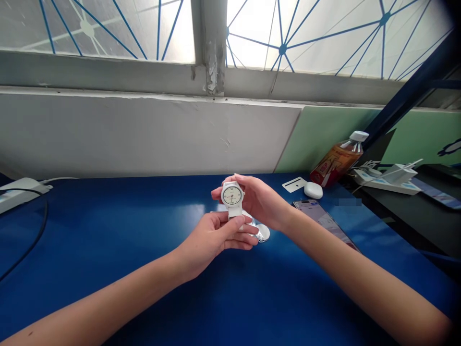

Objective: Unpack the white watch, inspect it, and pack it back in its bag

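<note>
A white wristwatch (232, 195) is held up above the blue table, its round dial facing me. My left hand (221, 233) pinches the lower strap between thumb and fingers. Around the upper strap and the side of the case curl the fingers of my right hand (261, 199). Just behind my left fingertips, a small round white object (263, 233) with a patterned rim lies on the table. Something shiny beside it is partly hidden by my hands, and I cannot make out what it is.
On the blue table (144, 211), a phone (324, 221), a white earbud case (313, 190) and a white card (294, 184) lie to the right. A drink bottle (336, 161) leans behind them. Power strips (387, 180) sit far right and far left, with a black cable (45, 221) at left.
</note>
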